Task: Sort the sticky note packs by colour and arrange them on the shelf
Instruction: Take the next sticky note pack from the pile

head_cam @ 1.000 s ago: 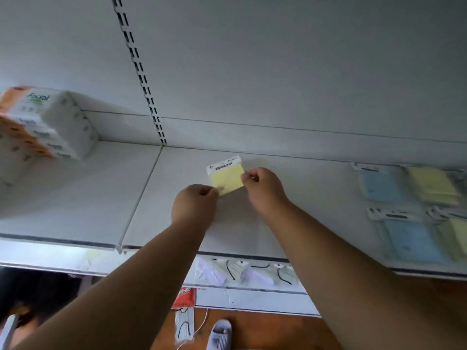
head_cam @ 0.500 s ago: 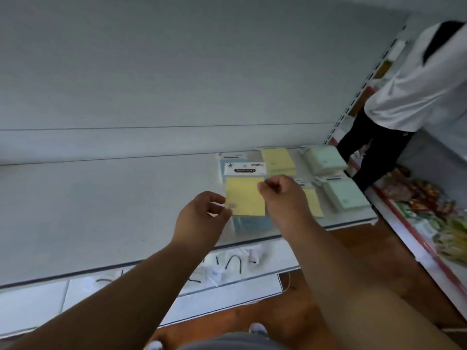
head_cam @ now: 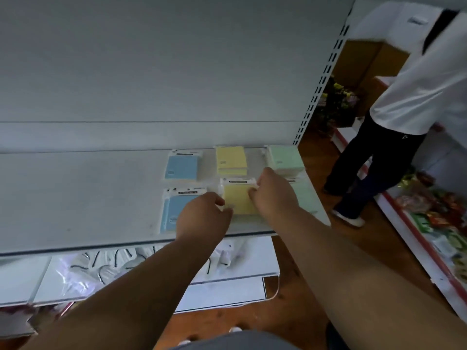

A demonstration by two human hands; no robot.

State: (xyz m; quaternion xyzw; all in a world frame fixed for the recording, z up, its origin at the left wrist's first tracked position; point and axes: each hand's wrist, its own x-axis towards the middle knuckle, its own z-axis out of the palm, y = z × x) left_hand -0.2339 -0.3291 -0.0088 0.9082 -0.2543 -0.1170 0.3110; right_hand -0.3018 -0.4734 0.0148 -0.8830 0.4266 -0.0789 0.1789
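Note:
A yellow sticky note pack (head_cam: 237, 198) lies in the front row of the white shelf (head_cam: 75, 198), on the front yellow pile. My left hand (head_cam: 202, 218) pinches its lower left edge and my right hand (head_cam: 271, 192) pinches its upper right corner. Behind it sits another yellow pile (head_cam: 231, 160). Two blue piles stand to the left, one at the back (head_cam: 182, 168) and one in front (head_cam: 171, 210). A green pile (head_cam: 284, 159) lies at the back right, and a second green pile (head_cam: 304, 198) shows past my right wrist.
The shelf ends at a perforated upright (head_cam: 318, 84) on the right. A person in a white top and dark trousers (head_cam: 394, 137) stands in the aisle beside a low display of goods (head_cam: 434, 215). A lower shelf (head_cam: 113, 269) holds bagged items.
The camera swung right along the shelf. Both hands carried the yellow pack from the bare middle of the shelf down onto the front yellow pile.

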